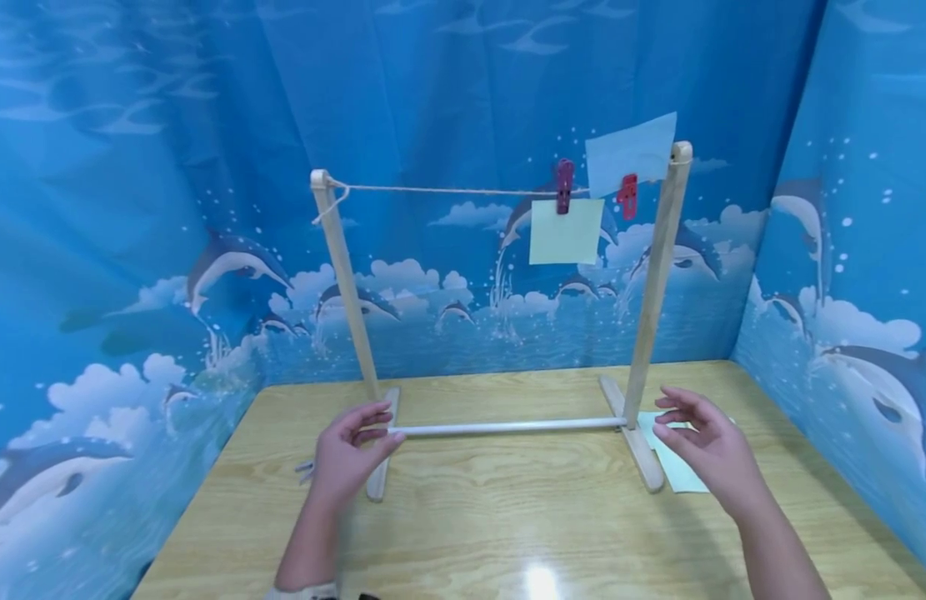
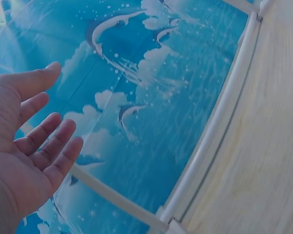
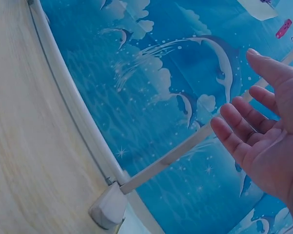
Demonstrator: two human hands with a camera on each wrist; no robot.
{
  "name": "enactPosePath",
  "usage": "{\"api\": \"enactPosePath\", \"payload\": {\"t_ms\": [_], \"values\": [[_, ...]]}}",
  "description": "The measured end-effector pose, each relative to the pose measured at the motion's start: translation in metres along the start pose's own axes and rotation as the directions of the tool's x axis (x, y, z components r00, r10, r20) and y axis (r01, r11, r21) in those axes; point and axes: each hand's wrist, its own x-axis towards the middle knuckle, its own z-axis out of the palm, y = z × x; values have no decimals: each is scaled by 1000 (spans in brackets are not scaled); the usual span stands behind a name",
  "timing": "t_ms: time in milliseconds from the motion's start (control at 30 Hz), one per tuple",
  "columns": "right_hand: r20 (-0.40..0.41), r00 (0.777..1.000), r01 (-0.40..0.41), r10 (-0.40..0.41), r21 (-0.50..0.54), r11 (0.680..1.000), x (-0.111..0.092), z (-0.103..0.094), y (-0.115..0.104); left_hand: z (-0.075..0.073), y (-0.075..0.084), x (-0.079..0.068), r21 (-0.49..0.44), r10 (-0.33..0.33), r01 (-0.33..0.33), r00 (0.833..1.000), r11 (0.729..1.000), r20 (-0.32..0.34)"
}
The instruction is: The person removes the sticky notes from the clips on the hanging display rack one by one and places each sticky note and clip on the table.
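My left hand (image 1: pixel 350 454) is held up near the left foot of a wooden frame, fingers loosely bent and holding nothing. On the other side, my right hand (image 1: pixel 706 450) hovers by the right post (image 1: pixel 658 283), also without anything in it. Between the two posts runs a string (image 1: pixel 447 191). A dark red clothespin (image 1: pixel 564 185) pins a pale green paper (image 1: pixel 566 237) to it. Farther right, a pale blue paper (image 1: pixel 631 154) sticks up at a tilt with a red clothespin (image 1: pixel 628 197) at its lower edge. In both wrist views the palms and fingers appear relaxed.
A white bar (image 1: pixel 508 427) joins the frame's feet low above the wooden table (image 1: pixel 493 517). Pale green paper (image 1: pixel 680 467) lies beside the right foot. Small grey items (image 1: pixel 305 471), partly hidden, lie left of my left hand. Blue dolphin-printed curtains (image 1: pixel 447 100) surround the table.
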Motion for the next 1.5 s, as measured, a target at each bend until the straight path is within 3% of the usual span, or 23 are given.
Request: {"api": "enactPosePath", "payload": {"t_ms": [500, 767, 1000, 1233, 1500], "values": [[61, 998, 34, -32, -28, 999, 20, 8, -23, 21, 25, 15, 56, 99, -108, 984, 993, 147], [88, 995, 54, -50, -46, 997, 36, 11, -36, 29, 42, 22, 71, 135, -149, 976, 986, 171], [82, 995, 65, -60, -59, 996, 52, 14, -47, 41, 56, 38, 47, 206, -218, 961, 975, 185], [45, 997, 71, -70, -24, 997, 71, 16, -62, 52, 76, 51, 52, 239, -253, 952, 966, 190], [27, 998, 58, -57, -64, 996, 84, 10, -74, 62, 101, 65, 51, 271, -289, 935, 956, 228]]}}
